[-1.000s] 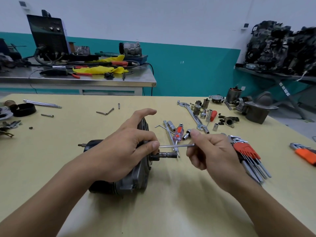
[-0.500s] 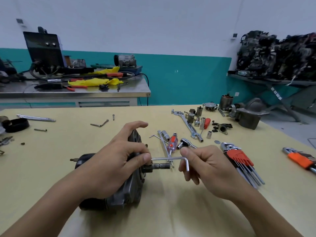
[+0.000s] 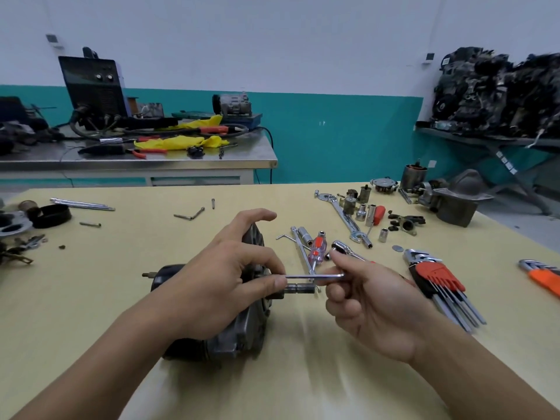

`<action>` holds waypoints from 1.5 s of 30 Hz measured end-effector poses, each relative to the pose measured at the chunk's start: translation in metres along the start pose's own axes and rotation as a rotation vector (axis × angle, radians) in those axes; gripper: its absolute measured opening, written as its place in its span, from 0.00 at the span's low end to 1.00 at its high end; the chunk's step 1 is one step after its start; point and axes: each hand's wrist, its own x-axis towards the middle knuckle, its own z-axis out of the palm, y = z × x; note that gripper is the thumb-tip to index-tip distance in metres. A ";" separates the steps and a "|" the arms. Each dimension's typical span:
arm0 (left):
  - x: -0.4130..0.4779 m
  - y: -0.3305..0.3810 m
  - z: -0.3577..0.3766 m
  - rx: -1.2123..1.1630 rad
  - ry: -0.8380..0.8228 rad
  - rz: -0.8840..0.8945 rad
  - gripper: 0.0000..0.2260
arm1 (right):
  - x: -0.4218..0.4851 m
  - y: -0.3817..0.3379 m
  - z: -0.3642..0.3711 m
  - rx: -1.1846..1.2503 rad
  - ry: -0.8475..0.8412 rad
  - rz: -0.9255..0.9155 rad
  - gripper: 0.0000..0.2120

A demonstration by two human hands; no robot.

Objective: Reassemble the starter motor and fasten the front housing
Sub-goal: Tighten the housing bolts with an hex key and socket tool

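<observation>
Yellow-topped table (image 3: 121,298) carries the starter motor (image 3: 163,278), laid on its side and gripped at the front housing (image 3: 242,331) by the left hand (image 3: 224,286). A hex key (image 3: 312,276) is pinched by the right hand (image 3: 372,304). Housing fastening is judged in hand; the key tip must be seated before turning.

the starter motor (image 3: 239,334) lies on its side on the table (image 3: 91,298). the left hand (image 3: 218,286) sits on top of it. the right hand (image 3: 372,304) is just to its right, and an l-shaped key (image 3: 312,276) runs between the two hands. its tip seems to reach the motor, but the thumb hides it. a key set (image 3: 439,277) lies further right. a screwdriver (image 3: 316,248) and a wrench (image 3: 345,219) lie behind the right hand.
</observation>
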 end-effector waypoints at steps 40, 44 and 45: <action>0.001 0.003 -0.005 -0.021 -0.041 0.025 0.14 | 0.003 -0.004 -0.024 -1.140 -0.002 -1.143 0.13; 0.001 0.001 -0.004 -0.007 -0.051 0.027 0.14 | -0.005 -0.008 -0.026 -1.351 0.080 -1.298 0.16; 0.001 0.001 -0.004 -0.006 -0.052 0.027 0.13 | -0.006 -0.006 -0.026 -1.374 0.050 -1.304 0.13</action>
